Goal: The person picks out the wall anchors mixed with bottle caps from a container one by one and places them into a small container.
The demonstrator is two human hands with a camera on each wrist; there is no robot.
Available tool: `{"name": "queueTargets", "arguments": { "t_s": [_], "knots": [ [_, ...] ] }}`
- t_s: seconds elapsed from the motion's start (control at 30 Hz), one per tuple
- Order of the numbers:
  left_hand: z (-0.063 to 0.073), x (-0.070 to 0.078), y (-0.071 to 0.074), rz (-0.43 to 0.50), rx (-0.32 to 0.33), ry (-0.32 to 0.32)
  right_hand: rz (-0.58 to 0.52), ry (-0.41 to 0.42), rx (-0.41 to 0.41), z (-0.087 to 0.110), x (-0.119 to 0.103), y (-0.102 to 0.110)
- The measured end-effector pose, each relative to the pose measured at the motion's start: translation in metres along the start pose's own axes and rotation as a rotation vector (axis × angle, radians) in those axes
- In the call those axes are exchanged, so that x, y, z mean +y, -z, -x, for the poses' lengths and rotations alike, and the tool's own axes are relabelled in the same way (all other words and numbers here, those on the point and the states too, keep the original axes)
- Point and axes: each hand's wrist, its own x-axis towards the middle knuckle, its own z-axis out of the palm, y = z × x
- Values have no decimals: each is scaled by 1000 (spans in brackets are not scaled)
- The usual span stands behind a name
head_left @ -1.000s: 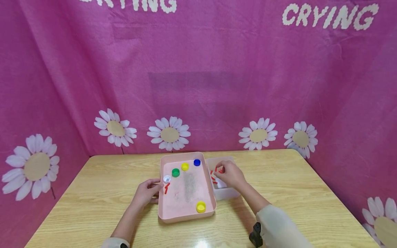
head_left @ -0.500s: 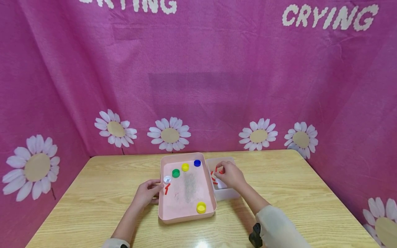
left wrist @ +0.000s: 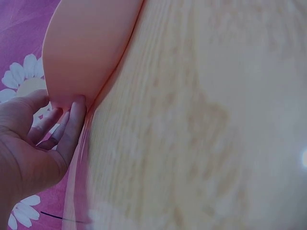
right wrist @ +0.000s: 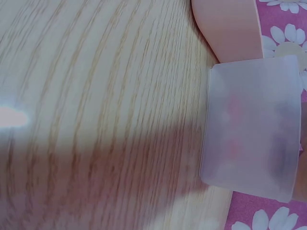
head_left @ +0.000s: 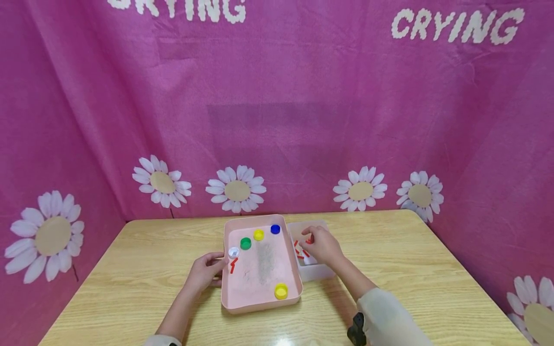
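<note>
My left hand [head_left: 202, 273] holds the left side of a shallow pink tray [head_left: 259, 307], thumb at the rim and fingers against the outer wall, as the left wrist view shows. My right hand [head_left: 322, 246] reaches over a translucent box [head_left: 318, 273] right beside the tray. Several short red sticks [head_left: 300, 257] lie in that box. One red stick shows within the bend of my right index finger and thumb; I cannot tell whether they hold it. In the right wrist view, the frosted box wall [right wrist: 252, 129] hides the fingertips.
In the tray lie a white cap [head_left: 233, 253], a green cap [head_left: 245, 243], a blue cap [head_left: 275, 229], a yellow cap [head_left: 258, 235] and another yellow cap [head_left: 281, 291], plus red sticks [head_left: 233, 265] near its left wall. A pink flowered cloth [head_left: 277, 120] hangs behind the wooden table [head_left: 143, 269].
A red stick that stood upright by my right fingertips now lies lower in the box, below the thumb. My left hand and the tray keep their places.
</note>
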Motion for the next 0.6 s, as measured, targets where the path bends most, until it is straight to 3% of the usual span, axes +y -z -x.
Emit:
{"name": "queueTargets", "arguments": {
  "t_s": [0.6],
  "knots": [
    [1, -1, 0, -10, 2, -5, -64, 45, 34, -3, -4, 4]
  ]
}}
